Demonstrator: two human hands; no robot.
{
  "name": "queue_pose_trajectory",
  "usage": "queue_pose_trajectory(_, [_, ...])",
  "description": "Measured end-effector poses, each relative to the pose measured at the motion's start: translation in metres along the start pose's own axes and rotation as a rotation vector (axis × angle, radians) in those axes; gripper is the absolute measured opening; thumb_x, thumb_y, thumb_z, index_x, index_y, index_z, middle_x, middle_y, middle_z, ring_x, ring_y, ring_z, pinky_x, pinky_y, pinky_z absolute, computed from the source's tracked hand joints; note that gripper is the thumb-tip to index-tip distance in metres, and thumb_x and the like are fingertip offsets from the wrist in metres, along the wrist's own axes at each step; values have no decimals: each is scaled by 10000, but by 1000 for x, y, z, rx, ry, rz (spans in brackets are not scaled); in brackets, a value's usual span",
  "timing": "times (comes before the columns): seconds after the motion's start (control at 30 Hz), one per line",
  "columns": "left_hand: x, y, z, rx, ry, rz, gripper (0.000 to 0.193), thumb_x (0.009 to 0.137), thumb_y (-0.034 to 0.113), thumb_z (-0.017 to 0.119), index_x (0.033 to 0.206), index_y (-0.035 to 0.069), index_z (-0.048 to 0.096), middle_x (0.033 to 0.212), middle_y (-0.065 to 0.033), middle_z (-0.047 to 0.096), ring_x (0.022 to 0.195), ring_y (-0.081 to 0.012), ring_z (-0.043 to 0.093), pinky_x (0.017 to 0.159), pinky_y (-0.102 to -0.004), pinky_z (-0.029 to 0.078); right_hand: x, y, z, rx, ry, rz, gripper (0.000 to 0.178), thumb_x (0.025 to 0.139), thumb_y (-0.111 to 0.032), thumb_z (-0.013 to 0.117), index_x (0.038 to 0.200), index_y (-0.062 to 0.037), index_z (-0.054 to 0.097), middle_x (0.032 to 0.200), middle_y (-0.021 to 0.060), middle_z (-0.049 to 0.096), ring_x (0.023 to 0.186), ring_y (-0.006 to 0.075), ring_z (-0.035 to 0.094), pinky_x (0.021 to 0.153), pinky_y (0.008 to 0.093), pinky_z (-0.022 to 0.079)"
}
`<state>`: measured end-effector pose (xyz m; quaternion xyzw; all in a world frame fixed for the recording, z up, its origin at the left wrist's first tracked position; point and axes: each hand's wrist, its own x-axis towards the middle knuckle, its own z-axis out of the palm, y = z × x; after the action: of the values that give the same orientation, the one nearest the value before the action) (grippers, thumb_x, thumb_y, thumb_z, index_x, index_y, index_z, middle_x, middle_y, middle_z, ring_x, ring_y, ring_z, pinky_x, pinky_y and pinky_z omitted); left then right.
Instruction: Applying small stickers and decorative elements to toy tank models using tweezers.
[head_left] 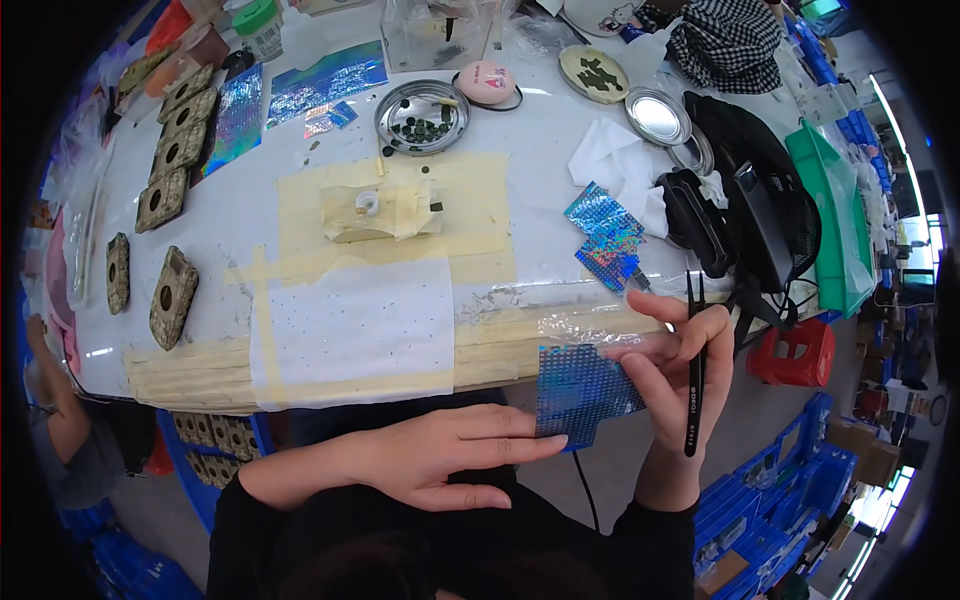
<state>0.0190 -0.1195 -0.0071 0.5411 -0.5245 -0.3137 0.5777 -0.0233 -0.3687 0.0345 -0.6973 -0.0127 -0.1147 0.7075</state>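
A blue holographic sheet [582, 388] with rows of small marks hangs at the table's front edge, between my hands. My left hand [425, 460] has its fingers stretched to the sheet's lower left corner; one finger passes behind it and another lies across its front. In my right hand [690, 350], black tweezers [694, 380] stand upright with their tips pointing away from me. The right thumb and a finger also pinch the sheet's right edge. Beyond the sheet, a white paper [350, 320] dotted with tiny specks is taped to the table.
A taped block [380, 212] bears a small white ring. Camouflage-patterned cases [172, 298] line the left side. A round metal dish [422, 118] holds dark green pieces. More holographic sheets [608, 235] lie right, near a black bag [765, 200]. A red stool [795, 353] stands beside the table.
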Motion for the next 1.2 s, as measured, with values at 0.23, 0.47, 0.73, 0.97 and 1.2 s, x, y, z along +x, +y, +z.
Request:
queue_pose_trajectory(0.23, [-5, -5, 8, -121, 33, -53, 562, 924, 236, 637, 1407, 20, 449, 1452, -205, 407, 1293, -342, 459, 1040, -401, 402, 78, 1, -7, -119, 178, -263, 328, 844, 135, 610, 921, -45, 346, 1171, 275, 593, 910, 212, 696, 806, 266, 548])
queue_pose_trajectory(0.47, [-16, -7, 5, -172, 21, -53, 532, 924, 208, 635, 1392, 17, 467, 1433, -197, 436, 1270, -330, 492, 1023, -397, 424, 116, 16, -25, -705, 162, -422, 279, 865, -25, 694, 959, -19, 432, 1133, 202, 637, 960, 123, 621, 792, 247, 500])
queue_pose_trajectory(0.73, [-23, -12, 8, -241, 26, -5, 491, 935, 163, 611, 1388, 34, 474, 1364, -166, 504, 1200, -314, 536, 982, -383, 454, 55, 14, -11, -1052, 126, -310, 243, 816, -47, 726, 844, -5, 488, 880, 119, 627, 807, 212, 588, 762, 309, 445])
queue_pose_trajectory(0.97, [-38, -5, 14, -269, 46, -8, 447, 946, 156, 596, 1366, 42, 494, 1314, -170, 539, 1164, -319, 557, 957, -375, 475, 53, 23, -2, -1031, 54, -289, 216, 832, 16, 686, 836, -22, 473, 818, 77, 596, 749, 149, 554, 734, 274, 439])
queue_pose_trajectory(1.2, [-44, 0, 7, -281, 104, -30, 404, 923, 97, 623, 1308, 5, 544, 1263, -148, 594, 1154, -289, 582, 952, -369, 485, 41, -8, 12, -459, 40, -10, 243, 873, 71, 615, 825, -48, 408, 806, 62, 588, 724, 81, 538, 696, 218, 437])
